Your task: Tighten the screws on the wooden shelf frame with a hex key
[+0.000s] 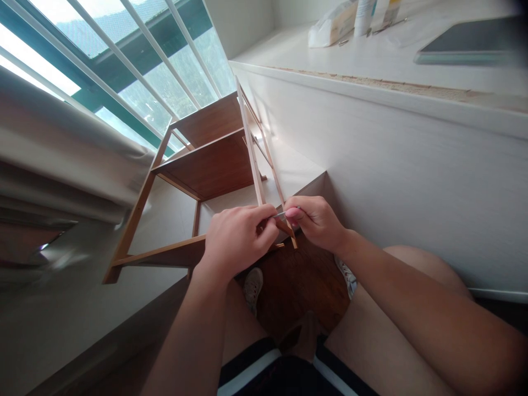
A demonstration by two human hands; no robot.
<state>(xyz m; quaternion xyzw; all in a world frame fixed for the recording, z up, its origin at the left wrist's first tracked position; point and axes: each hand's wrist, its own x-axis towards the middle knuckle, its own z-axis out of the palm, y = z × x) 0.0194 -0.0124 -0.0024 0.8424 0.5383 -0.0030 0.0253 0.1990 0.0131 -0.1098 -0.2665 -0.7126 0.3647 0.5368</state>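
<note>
A wooden shelf rack (pixel 210 165) lies on its side on a white ledge, its light frame rails reaching toward me. My left hand (pixel 237 239) is closed around the near end of the frame. My right hand (pixel 315 220) pinches a thin metal tool (pixel 281 214), likely a hex key, that spans between both hands at the frame's corner joint. My bare knees and dark shorts show below the hands.
A white desk wall (pixel 391 165) rises on the right, its top holding a tablet (pixel 470 41), a plastic packet (pixel 330 25) and bottles. A barred window (pixel 136 60) and rolled curtain (pixel 61 148) are on the left. Dark wooden floor (pixel 297 286) lies between my legs.
</note>
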